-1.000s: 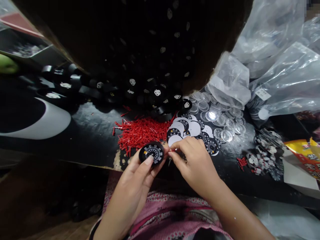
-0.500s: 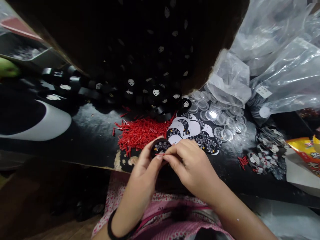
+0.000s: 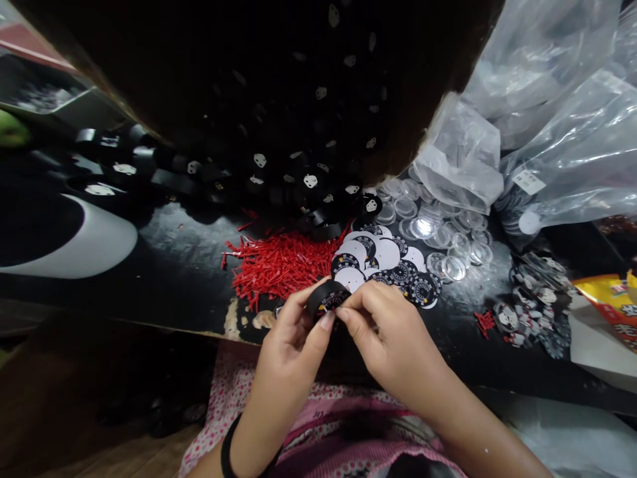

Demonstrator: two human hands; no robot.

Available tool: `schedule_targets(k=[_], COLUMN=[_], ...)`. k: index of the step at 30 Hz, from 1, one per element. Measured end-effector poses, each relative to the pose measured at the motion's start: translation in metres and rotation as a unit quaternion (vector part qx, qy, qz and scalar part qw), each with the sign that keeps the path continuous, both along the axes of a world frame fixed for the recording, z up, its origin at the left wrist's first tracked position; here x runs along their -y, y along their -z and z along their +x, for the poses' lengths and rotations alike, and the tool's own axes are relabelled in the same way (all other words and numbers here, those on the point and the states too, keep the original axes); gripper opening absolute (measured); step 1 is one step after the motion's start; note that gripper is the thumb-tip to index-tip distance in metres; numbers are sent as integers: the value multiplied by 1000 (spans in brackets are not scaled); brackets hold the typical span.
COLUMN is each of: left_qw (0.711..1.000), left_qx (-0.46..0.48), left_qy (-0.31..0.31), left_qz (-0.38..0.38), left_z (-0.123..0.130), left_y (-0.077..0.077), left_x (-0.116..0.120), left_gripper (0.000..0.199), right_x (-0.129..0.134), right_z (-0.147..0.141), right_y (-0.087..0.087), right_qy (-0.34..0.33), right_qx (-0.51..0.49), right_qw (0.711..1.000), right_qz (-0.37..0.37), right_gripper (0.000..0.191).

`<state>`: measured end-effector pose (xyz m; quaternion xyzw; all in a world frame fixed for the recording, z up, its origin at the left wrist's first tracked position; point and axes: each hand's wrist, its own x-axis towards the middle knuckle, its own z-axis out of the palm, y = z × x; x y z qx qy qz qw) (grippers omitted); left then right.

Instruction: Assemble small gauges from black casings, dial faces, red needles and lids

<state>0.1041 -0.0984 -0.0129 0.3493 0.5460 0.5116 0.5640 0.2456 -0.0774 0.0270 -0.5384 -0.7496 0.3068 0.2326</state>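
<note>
Dial unit held tilted over the black bench

Head view: the left hand pinches the round black dial unit between thumb and fingers, above the bench's near edge. The right hand meets it at its three o'clock side, thumb and forefinger pressed together at the face; whether a needle sits between those tips, one cannot tell.

Taking the unit as the clock's centre, a heap of red needles lies toward eleven, near the left fingers. Printed dial discs, some turned white side up, overlap toward two, just beyond the right hand, with clear round covers farther along that line. Black casings crowd twelve. A jumble of grey parts sits toward three, well apart, a few red pieces beside it.
</note>
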Motion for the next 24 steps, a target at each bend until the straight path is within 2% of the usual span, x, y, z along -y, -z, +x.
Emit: schedule_targets(k=[7, 10, 11, 14, 16, 20, 24], left_qw=[996, 997, 997, 995, 994, 992, 991], left_qx=[-83, -74, -55, -2, -12, -65, -2], left_qy=[-15, 29, 49, 91, 100, 57, 16], left_qz=[14, -6, -17, -41, -51, -93, -130], left_z=[-4, -11, -14, -21, -23, -18, -3], left_y=[-4, 2, 4, 8, 7, 6, 14], left_x=[5, 4, 3, 2, 4, 8, 13], left_gripper=[24, 29, 33, 46, 50, 44, 39], right_x=[8, 5, 4, -2, -6, -10, -10], right_z=[-7, -6, -5, -2, 0, -2, -11], right_y=[2, -1, -1, -1, 1, 5, 2], right_qy=[28, 19, 12, -25, -56, -75, -30], right_qx=[-22, -30, -31, -7, 39, 123, 148], right_qw=[999, 999, 999, 995, 986, 970, 978], right_qz=[-4, 0, 14, 96, 151, 196, 147], right_gripper=[23, 28, 26, 4, 11, 16, 14])
